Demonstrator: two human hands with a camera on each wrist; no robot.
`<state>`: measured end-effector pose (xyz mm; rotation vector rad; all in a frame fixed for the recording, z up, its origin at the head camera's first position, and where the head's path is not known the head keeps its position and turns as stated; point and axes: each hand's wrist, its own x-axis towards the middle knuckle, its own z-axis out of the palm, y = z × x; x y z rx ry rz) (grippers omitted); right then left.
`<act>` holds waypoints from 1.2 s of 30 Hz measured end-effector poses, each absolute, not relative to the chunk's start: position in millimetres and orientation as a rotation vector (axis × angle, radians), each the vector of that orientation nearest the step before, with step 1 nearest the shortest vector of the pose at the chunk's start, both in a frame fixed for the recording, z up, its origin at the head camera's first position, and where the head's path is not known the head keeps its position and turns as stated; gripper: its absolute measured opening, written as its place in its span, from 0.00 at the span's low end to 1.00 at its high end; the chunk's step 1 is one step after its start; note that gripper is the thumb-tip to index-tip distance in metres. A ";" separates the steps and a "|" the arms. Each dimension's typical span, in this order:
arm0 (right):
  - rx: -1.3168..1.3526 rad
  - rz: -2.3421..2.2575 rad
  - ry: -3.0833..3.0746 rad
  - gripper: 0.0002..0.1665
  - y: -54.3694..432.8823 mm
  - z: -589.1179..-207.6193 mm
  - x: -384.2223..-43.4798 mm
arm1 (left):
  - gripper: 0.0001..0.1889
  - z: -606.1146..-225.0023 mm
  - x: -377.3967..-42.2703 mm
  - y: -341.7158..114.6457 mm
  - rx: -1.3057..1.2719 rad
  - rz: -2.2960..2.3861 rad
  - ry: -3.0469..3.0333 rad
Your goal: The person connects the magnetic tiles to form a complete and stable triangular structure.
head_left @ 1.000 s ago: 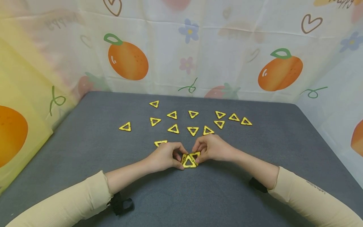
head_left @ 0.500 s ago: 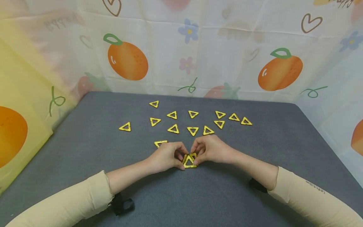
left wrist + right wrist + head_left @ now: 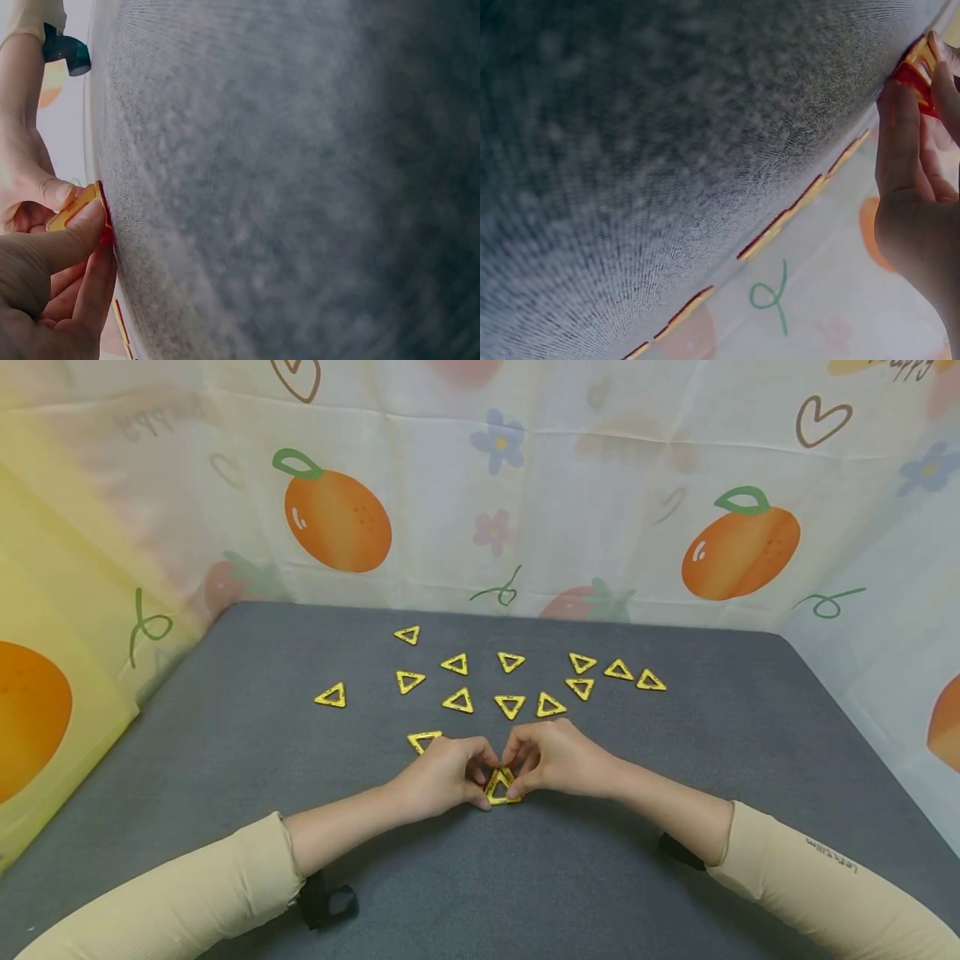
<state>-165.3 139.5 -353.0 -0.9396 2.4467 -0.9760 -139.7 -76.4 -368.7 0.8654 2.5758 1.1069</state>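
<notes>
Several yellow triangular magnetic tiles stand leaned together as a small pyramid point(image 3: 497, 799) on the table in the head view, one face toward me. On its left side my left hand point(image 3: 441, 775) pinches a tile between thumb and fingers. My right hand point(image 3: 561, 757) pinches the tile on the right side, its fingertips close to the left hand's at the top. In the left wrist view the thumb lies over the front tile point(image 3: 69, 216). The right wrist view shows red edges on the gripped tiles point(image 3: 915, 78). The fingers partly hide the side tiles.
A loose triangular tile point(image 3: 417, 737) lies just behind my left hand, partly covered by it. Several more lie flat farther back, among them a tile point(image 3: 511, 697) beyond the pyramid. The dark grey table point(image 3: 525, 885) ends at a fruit-printed curtain point(image 3: 435, 460).
My right hand has shifted slightly left, and the right tile has swung inward against the others, closing the pyramid. The left hand holds almost still; the loose tiles have not moved.
</notes>
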 end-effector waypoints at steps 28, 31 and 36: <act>-0.976 -0.950 2.451 0.19 138.4 -351.9 -162.4 | 0.19 -367.2 -138.5 -74.7 0.902 1.062 2.615; -0.974 -0.946 2.453 0.19 138.4 -351.6 -162.3 | 0.20 -367.5 -138.9 -75.0 0.901 1.060 2.612; -0.968 -0.947 2.451 0.20 138.4 -350.9 -162.3 | 0.20 -367.8 -139.0 -76.0 0.895 1.074 2.590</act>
